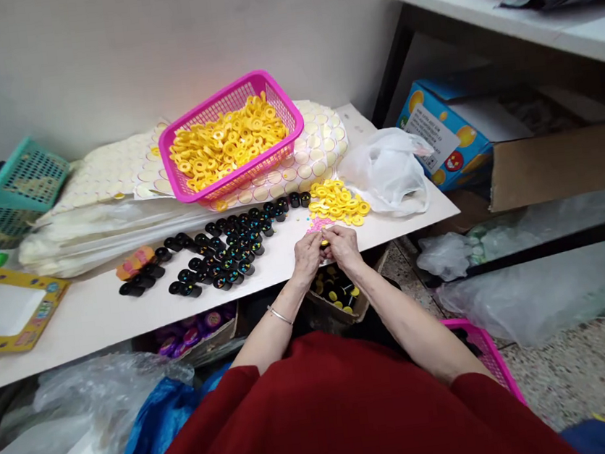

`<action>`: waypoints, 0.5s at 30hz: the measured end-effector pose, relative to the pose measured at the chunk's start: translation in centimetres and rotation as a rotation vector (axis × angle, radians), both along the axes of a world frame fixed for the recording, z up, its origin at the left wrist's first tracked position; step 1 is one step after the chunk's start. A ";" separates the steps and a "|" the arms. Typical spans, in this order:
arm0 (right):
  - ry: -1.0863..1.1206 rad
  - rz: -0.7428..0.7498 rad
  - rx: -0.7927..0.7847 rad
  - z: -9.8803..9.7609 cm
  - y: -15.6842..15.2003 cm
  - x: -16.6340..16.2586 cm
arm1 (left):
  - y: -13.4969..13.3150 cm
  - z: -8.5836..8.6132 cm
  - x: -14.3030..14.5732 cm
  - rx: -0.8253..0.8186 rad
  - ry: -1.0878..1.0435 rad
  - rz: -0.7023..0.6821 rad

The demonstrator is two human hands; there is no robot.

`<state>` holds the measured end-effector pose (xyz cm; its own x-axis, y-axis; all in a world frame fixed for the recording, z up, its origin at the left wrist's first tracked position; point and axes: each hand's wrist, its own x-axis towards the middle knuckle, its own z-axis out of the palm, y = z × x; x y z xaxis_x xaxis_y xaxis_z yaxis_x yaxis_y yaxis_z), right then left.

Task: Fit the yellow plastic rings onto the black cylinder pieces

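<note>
At the table's front edge, my left hand (pixel 307 257) and my right hand (pixel 343 247) meet with fingers closed around a small yellow cap (pixel 325 243). Dark material shows just below the cap, mostly covered by my fingers. Right behind my hands lie tiny pink pieces (pixel 322 222) and a pile of yellow ring-like caps (pixel 337 202). Rows of short black cylinders (pixel 234 253), many with coloured bits inside, stand to the left. Below my hands, a cardboard box (pixel 355 313) holds black pieces with yellow tops.
A pink basket (pixel 184 194) full of yellow caps rests on sticker sheets (pixel 325 133) at the back. A white plastic bag (pixel 392 173) lies on the right. Orange blocks (pixel 135 262) and a yellow frame (pixel 44 315) are leftward. A shelf (pixel 529 11) juts out at right.
</note>
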<state>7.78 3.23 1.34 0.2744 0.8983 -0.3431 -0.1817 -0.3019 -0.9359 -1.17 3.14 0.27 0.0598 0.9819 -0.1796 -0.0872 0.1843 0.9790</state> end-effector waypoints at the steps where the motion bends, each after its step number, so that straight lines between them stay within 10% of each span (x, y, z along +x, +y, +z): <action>1: -0.004 0.012 0.005 0.0 -0.1 0.0 | 0.0 0.0 -0.1 0.005 -0.006 -0.007; 15: 0.292 0.015 0.042 -0.2 -2.9 2.4 | -0.2 0.4 -1.6 0.032 -0.082 -0.123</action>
